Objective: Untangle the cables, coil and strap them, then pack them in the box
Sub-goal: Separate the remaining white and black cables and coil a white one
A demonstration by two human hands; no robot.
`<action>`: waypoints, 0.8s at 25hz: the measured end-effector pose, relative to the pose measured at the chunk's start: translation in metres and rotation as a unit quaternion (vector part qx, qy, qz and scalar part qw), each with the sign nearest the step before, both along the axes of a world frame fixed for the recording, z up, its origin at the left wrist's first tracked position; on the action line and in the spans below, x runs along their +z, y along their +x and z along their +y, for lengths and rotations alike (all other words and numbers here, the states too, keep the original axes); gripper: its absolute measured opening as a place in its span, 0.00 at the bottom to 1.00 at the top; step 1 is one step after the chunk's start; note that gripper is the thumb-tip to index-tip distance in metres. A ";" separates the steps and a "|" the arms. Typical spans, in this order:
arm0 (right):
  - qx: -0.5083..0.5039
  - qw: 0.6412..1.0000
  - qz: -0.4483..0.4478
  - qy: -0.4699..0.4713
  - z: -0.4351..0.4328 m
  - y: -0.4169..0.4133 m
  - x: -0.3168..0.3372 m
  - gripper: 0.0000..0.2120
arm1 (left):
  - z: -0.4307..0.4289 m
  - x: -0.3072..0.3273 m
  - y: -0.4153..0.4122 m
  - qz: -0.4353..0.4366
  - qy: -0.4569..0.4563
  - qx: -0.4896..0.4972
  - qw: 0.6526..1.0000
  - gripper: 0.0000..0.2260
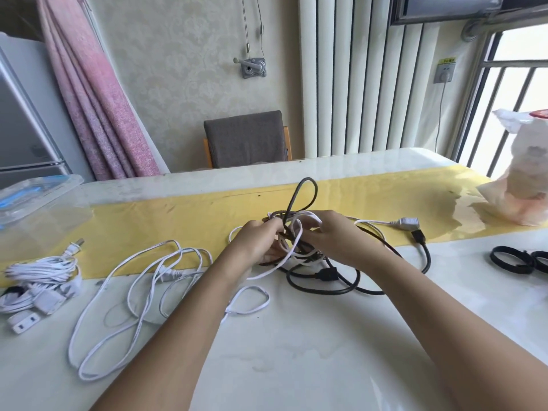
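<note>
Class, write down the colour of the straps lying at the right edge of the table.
Black; the straps show best in the head view.

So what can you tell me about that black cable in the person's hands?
The black cable is thick, round and rubbery-looking. It is knotted with a white cable in a clump that the left hand and right hand both grip. One loop stands up above the hands; more loops sprawl on the white table nearer the person. Two black connector ends show: one below the hands, one to the right beside a white plug.
</note>
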State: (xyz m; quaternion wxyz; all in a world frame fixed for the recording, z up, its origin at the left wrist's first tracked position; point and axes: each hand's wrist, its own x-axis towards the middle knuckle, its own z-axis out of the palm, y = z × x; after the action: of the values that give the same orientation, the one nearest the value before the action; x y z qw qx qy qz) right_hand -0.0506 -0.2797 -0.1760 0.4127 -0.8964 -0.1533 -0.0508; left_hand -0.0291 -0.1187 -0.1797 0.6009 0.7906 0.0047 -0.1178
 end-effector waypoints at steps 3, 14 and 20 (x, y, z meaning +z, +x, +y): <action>0.013 0.998 -0.056 -0.028 0.004 -0.004 -0.001 0.06 | 0.001 0.012 -0.009 0.077 -0.142 -0.040 0.986 0.08; -0.088 0.991 -0.078 0.071 0.004 0.000 0.003 0.03 | -0.027 0.002 -0.012 -0.179 -0.147 0.051 0.972 0.21; -0.122 0.978 0.022 0.168 -0.003 0.002 0.007 0.08 | -0.026 0.013 -0.017 -0.184 -0.079 -0.021 0.980 0.20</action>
State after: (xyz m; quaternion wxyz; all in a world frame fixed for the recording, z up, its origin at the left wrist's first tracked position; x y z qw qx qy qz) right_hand -0.0489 -0.2830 -0.1692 0.5517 -0.8269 -0.0233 -0.1061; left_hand -0.0462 -0.1450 -0.1665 0.6494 0.7488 -0.1318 0.0173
